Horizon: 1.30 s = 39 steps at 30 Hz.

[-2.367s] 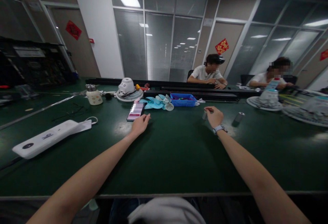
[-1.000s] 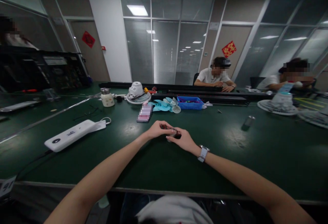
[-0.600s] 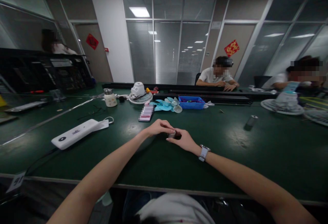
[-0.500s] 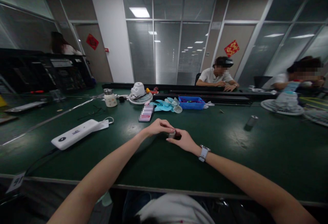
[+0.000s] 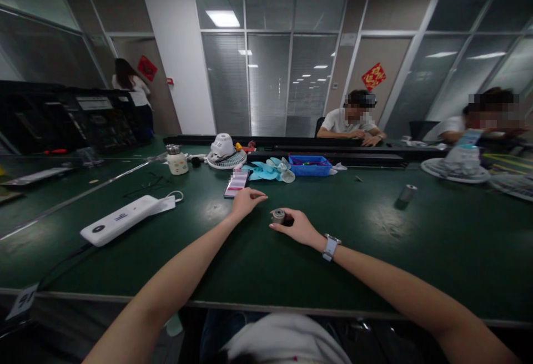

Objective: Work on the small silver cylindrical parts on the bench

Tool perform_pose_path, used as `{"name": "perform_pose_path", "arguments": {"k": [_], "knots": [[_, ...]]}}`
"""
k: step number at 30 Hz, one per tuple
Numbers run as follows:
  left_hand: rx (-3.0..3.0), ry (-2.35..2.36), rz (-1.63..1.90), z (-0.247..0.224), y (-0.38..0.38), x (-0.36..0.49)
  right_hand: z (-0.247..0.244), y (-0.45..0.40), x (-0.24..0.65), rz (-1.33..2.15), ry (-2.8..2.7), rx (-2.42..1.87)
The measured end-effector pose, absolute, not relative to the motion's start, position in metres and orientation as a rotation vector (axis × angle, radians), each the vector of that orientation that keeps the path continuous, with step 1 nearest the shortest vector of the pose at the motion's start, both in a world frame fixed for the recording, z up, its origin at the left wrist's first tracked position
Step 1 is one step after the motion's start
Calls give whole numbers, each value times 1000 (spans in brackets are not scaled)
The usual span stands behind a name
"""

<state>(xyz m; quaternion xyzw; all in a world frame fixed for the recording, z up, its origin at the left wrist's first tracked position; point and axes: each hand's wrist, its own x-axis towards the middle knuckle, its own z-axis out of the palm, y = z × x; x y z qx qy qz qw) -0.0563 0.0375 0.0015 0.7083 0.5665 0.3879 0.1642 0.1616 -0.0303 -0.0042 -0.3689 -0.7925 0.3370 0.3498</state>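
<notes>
Head view | round metal part (image 5: 278, 217) upright on tabletop (image 5: 316, 283) | right hand (image 5: 298, 226) nearer, fingers holding it from the right | left hand (image 5: 246, 203) apart, left and far of it; can't tell if fingers pinch anything

Bare fingers (image 5: 255, 193), bare forearms (image 5: 183, 258), pale-strapped wristwatch (image 5: 331, 247), white top (image 5: 285, 336) with red mark (image 5: 295, 359)

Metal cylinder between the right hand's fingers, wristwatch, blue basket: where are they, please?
Metal cylinder (image 5: 278, 215), head view: its top face.
Wristwatch (image 5: 330, 248), head view: the pale strap.
Blue basket (image 5: 311, 171), head view: its front wall.
</notes>
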Motion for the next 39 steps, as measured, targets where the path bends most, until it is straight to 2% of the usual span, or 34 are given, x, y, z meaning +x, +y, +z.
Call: {"name": "perform_pose_path", "arguments": {"k": [3, 7, 14, 19, 23, 26, 28, 30, 34, 39], "knots": [[2083, 1866, 977, -13, 45, -62, -2, -33, 162, 886, -2053, -983], [2098, 1942, 897, -17, 47, -65, -3, -32, 160, 962, -2009, -980], [2078, 1906, 1056, -17, 43, -64, 3, -11, 179, 1630, -1348, -937], [2025, 1921, 1108, -16, 43, -62, 7, -3, 191, 1771, -1240, -967], [2013, 1916, 1110, -14, 41, -61, 8, 15, 208, 1489, -1353, -939], [2033, 1884, 1108, -14, 40, -60, 10, 41, 246, 896, -1495, -1077], [2039, 1887, 1104, -14, 39, -59, 9, 57, 279, 448, -1508, -1285], [2026, 1893, 1110, -13, 39, -59, 5, 68, 308, 153, -1437, -1526], [1924, 1890, 1173, -13, 41, -59, -9, 81, 342, -12, -1369, -1844], [1834, 1949, 1204, -13, 45, -61, -26, 91, 355, 96, -1406, -1921]]}}
